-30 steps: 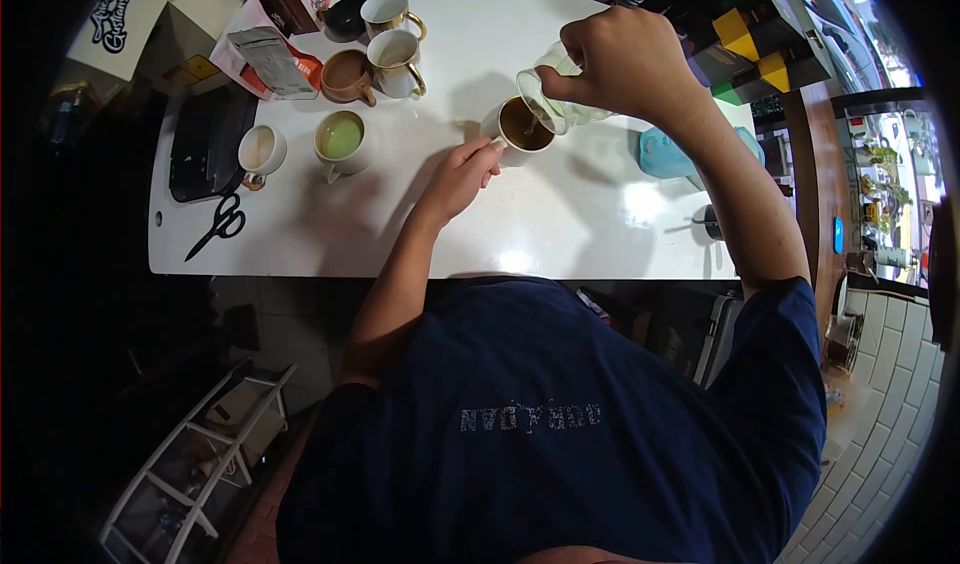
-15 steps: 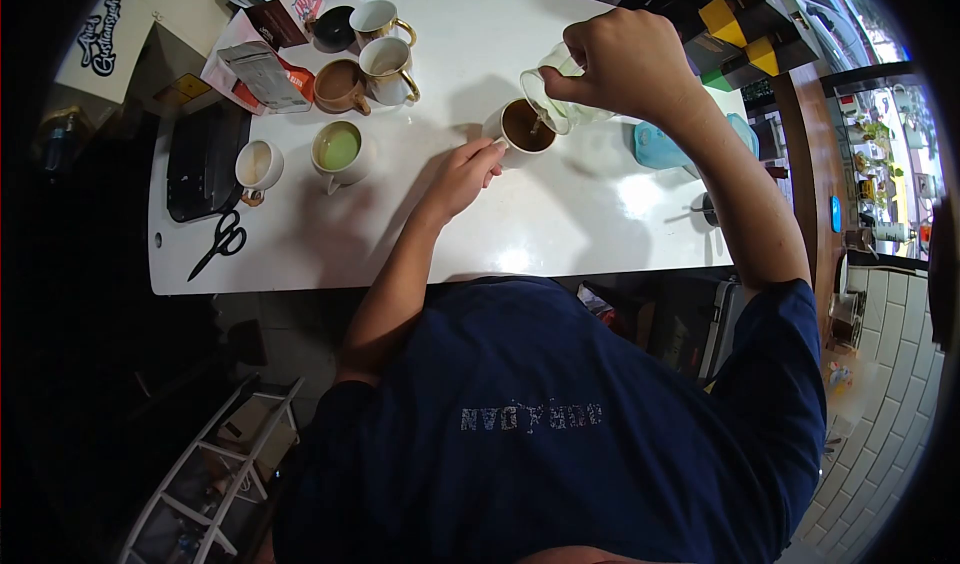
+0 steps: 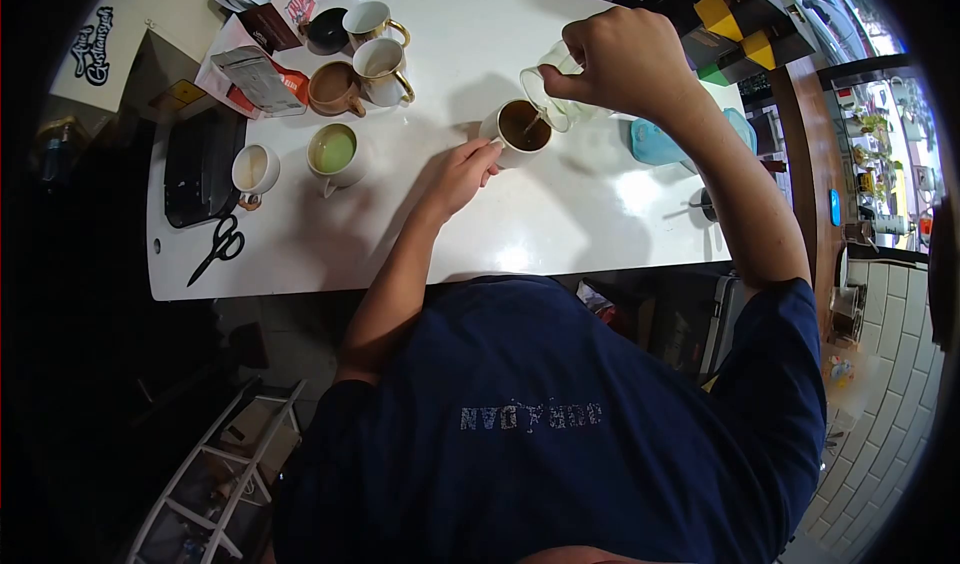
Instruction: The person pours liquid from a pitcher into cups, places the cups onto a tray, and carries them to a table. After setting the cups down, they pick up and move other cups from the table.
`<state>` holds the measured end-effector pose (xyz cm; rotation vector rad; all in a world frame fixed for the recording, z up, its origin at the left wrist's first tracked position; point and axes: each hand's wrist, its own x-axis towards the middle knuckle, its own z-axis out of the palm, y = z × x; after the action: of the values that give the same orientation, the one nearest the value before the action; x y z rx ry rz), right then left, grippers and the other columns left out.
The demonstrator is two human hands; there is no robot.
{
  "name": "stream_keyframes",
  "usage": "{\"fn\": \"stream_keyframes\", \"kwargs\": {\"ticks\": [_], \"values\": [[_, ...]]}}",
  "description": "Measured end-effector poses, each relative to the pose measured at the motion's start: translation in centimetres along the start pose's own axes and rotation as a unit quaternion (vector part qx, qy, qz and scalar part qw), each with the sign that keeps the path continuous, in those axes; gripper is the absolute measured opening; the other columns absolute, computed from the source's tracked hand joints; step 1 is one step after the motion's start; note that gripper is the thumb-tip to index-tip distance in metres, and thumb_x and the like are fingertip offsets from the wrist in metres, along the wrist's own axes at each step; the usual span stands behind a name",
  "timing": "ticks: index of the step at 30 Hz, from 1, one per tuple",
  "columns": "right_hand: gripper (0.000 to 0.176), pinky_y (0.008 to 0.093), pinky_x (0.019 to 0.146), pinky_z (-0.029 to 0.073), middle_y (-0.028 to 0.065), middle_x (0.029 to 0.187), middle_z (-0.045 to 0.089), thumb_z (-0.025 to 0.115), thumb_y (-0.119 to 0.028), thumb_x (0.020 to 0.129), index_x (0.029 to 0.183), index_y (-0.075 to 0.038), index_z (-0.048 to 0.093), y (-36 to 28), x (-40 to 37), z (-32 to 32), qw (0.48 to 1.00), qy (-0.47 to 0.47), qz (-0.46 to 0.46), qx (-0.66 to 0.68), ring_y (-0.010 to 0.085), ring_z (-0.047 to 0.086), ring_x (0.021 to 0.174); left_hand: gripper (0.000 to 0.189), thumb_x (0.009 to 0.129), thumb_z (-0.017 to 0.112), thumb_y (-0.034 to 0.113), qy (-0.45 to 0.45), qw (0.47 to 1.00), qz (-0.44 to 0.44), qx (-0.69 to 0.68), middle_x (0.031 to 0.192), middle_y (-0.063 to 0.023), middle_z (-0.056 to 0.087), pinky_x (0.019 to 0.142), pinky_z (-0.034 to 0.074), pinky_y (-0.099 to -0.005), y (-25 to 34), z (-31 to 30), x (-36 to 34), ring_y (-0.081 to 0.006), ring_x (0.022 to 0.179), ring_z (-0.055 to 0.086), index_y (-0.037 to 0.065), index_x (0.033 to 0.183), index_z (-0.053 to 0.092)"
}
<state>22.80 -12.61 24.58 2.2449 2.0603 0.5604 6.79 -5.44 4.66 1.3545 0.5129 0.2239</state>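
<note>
My left hand (image 3: 465, 175) is closed on the handle of a white mug (image 3: 512, 157) standing on the table, with dark brown liquid inside. Over the mug's right side, my right hand (image 3: 628, 59) grips a clear glass jug (image 3: 552, 107), tilted to the left. A thin stream runs from the jug's rim down into the mug. My fingers and wrist hide much of the jug. To the left sits a mug of green liquid (image 3: 333, 150), apart from both hands.
Several mugs, including a brown cup (image 3: 335, 89), cluster at the back left near bags. A small white cup (image 3: 256, 169), black scissors (image 3: 218, 249) and a black case (image 3: 205, 169) lie left. A blue container (image 3: 655, 144) is behind my right forearm. The white table (image 3: 560, 249) ends before my body.
The stream from the jug now falls as a clearer, twisting line into the mug. Both hands keep nearly the same places, and the view has shifted slightly.
</note>
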Motion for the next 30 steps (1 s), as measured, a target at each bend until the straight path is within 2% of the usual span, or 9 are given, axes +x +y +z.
{"fn": "stream_keyframes", "kwargs": {"ticks": [2, 20, 30], "values": [[0.037, 0.0307, 0.046, 0.046, 0.0043, 0.048, 0.054, 0.066, -0.046, 0.065, 0.059, -0.009, 0.062, 0.2, 0.0, 0.1, 1.000, 0.004, -0.003, 0.002, 0.0220, 0.057, 0.046, 0.032, 0.093, 0.043, 0.027, 0.005, 1.000, -0.004, -0.001, 0.060, 0.0033, 0.040, 0.058, 0.030, -0.0213, 0.1, 0.1, 0.0, -0.0063, 0.057, 0.036, 0.005, 0.072, 0.052], [0.037, 0.0308, 0.046, 0.046, 0.0043, 0.048, 0.055, 0.065, -0.046, 0.067, 0.060, -0.009, 0.062, 0.3, 0.5, -0.3, 1.000, 0.001, -0.019, -0.005, 0.0218, 0.057, 0.045, 0.029, 0.092, 0.044, 0.026, 0.018, 1.000, -0.003, 0.021, 0.064, 0.0022, 0.045, 0.056, 0.032, -0.0209, -1.3, -0.1, 0.4, -0.0057, 0.058, 0.038, 0.005, 0.074, 0.051], [0.037, 0.0313, 0.045, 0.046, 0.0047, 0.048, 0.055, 0.065, -0.045, 0.067, 0.058, -0.010, 0.061, 0.4, 0.6, 0.0, 0.999, 0.016, -0.032, 0.001, 0.0228, 0.056, 0.044, 0.031, 0.092, 0.044, 0.028, 0.012, 1.000, 0.002, -0.028, 0.064, 0.0021, 0.046, 0.056, 0.032, -0.0201, -0.9, 0.3, 0.3, -0.0055, 0.058, 0.040, 0.005, 0.075, 0.054]]}}
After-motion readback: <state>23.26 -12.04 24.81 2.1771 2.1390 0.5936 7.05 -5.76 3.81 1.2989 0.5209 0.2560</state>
